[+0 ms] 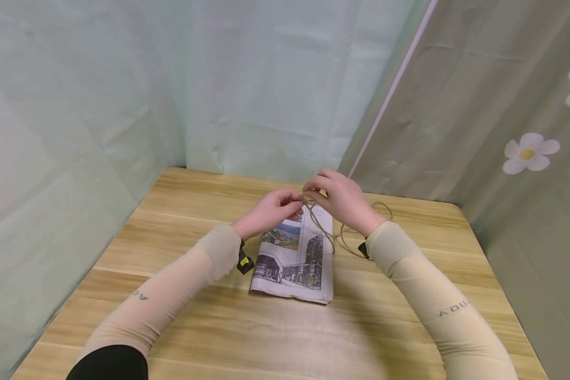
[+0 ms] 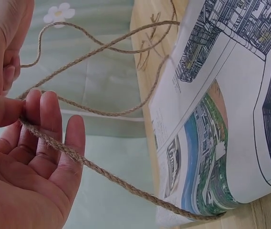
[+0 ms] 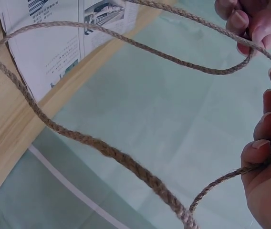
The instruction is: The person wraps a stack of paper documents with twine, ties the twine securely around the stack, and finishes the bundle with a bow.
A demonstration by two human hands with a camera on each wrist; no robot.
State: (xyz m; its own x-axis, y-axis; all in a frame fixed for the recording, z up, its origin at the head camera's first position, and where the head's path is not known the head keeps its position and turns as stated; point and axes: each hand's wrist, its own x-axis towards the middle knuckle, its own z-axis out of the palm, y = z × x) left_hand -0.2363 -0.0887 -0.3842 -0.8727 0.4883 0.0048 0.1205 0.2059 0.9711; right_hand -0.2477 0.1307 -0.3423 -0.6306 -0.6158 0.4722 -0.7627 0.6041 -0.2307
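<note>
A folded newspaper [image 1: 292,258] lies on the wooden table, printed with drawings of buildings and a colour picture. Over its far end, my left hand [image 1: 272,212] pinches a thin brown twine rope [image 2: 126,186] between thumb and forefinger, its other fingers loosely bent. One strand runs from that pinch down to the newspaper's edge. Close beside it, my right hand [image 1: 342,200] holds the rope too, with fingers curled round a strand in the right wrist view. Slack loops hang between the hands and trail over the newspaper's right side.
More rope [image 1: 385,207] lies loosely coiled on the table [image 1: 432,264] right of the newspaper. Pale green curtains [image 1: 266,95] stand behind and at the left, and a grey-green one with white flowers [image 1: 527,153] hangs at the right. Dark cameras [image 1: 245,261] sit at both wrists.
</note>
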